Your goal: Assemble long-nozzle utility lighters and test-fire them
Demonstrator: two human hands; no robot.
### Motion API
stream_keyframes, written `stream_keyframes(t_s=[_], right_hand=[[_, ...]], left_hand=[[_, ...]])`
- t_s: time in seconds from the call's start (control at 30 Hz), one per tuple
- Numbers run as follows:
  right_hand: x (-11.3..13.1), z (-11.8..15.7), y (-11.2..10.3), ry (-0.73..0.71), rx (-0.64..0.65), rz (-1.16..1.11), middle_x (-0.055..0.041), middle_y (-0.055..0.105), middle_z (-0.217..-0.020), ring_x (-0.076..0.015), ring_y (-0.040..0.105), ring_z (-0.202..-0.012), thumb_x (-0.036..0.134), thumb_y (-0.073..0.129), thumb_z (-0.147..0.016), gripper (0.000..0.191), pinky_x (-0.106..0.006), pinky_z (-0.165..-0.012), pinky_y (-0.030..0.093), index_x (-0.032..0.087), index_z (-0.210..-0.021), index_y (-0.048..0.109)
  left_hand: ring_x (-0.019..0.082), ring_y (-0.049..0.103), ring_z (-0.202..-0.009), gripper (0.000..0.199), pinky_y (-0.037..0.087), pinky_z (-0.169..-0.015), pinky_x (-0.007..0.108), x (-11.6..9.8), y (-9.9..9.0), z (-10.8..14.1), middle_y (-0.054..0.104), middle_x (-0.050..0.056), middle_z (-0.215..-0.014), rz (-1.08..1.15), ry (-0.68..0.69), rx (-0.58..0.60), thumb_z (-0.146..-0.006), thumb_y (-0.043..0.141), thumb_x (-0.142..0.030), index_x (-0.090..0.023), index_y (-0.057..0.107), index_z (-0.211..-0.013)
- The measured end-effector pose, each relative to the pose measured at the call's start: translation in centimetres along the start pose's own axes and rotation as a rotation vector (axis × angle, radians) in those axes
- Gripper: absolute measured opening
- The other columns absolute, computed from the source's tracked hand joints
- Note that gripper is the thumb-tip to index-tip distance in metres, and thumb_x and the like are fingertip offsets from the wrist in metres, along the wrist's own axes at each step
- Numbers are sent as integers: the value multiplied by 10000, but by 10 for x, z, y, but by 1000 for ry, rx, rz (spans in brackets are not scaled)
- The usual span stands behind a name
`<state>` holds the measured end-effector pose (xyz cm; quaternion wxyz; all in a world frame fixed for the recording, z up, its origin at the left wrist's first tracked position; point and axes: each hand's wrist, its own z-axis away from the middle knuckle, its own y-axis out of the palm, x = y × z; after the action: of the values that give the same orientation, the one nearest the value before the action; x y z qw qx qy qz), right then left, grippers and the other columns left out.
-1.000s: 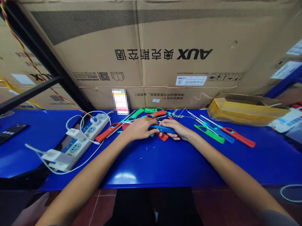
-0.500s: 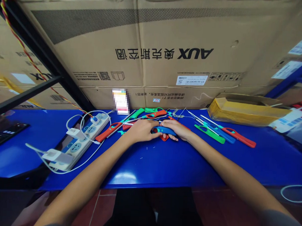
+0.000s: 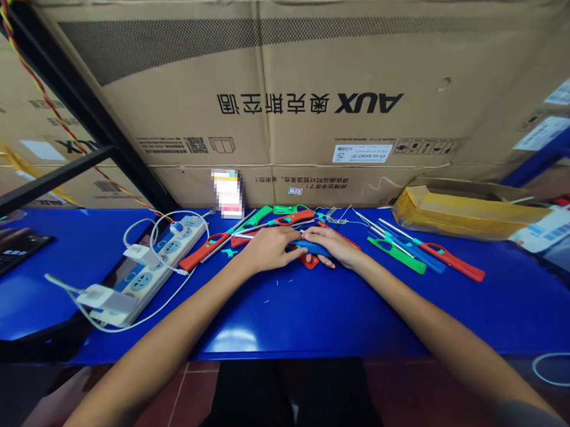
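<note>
Left hand (image 3: 268, 249) and right hand (image 3: 336, 246) curl closed around a blue utility lighter (image 3: 312, 247), just above a red lighter (image 3: 310, 261) on the blue workbench (image 3: 242, 318); an open cardboard box (image 3: 464, 215) sits off right.

Bright, even light, seemingly from overhead, fills the scene, and a white patch of glare (image 3: 230, 340) shines on the glossy blue desk (image 3: 337, 323). Only faint, soft shadows lie beneath the left hand (image 3: 269, 249) and the right hand (image 3: 335, 244). Wide-angle distortion bends the black metal shelf upright (image 3: 59, 84) at the left edge. A pixelated blur hides the small white label (image 3: 226, 193) on the brown cardboard box (image 3: 291, 69).
</note>
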<state>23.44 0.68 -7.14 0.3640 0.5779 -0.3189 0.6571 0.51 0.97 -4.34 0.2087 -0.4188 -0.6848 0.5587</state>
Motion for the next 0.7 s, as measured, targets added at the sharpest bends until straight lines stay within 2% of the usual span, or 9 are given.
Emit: stream_keyframes(t_s=[0.2, 0.47, 0.63, 0.7], right_hand=[[8, 5, 3, 28, -1, -40, 7, 753, -701, -53, 364, -282, 536, 632, -1004, 313, -181, -250, 286, 224, -1019, 599], [15, 8, 0, 64, 40, -123, 17, 730, -713, -47, 320, -293, 516, 649, -999, 291, -182, -248, 269, 228, -1003, 607], [12, 8, 3, 71, 109, -118, -9, 727, -738, -43, 304, -309, 547, 618, -1010, 364, -190, -244, 268, 189, -940, 633], [11, 8, 4, 84, 115, -138, -7, 710, -744, -38, 286, -322, 548, 621, -1008, 383, -189, -249, 272, 174, -928, 643]], left_hand=[[272, 760, -984, 422, 577, -851, 388, -2, 1, 1, 797, 102, -1048, -27, -10, -58, -1085, 512, -513, -174, 751, -1163], [267, 751, -966, 438, 561, -810, 377, -6, -1, -1, 794, 106, -1049, -49, -12, -44, -1090, 492, -529, -178, 747, -1146], [246, 742, -907, 515, 528, -820, 369, -3, -11, -2, 792, 102, -975, -47, -19, -7, -1148, 338, -433, -175, 753, -987], [247, 741, -911, 504, 520, -825, 366, 2, -19, 0, 796, 99, -997, -47, -9, 22, -1145, 349, -435, -174, 755, -997]])
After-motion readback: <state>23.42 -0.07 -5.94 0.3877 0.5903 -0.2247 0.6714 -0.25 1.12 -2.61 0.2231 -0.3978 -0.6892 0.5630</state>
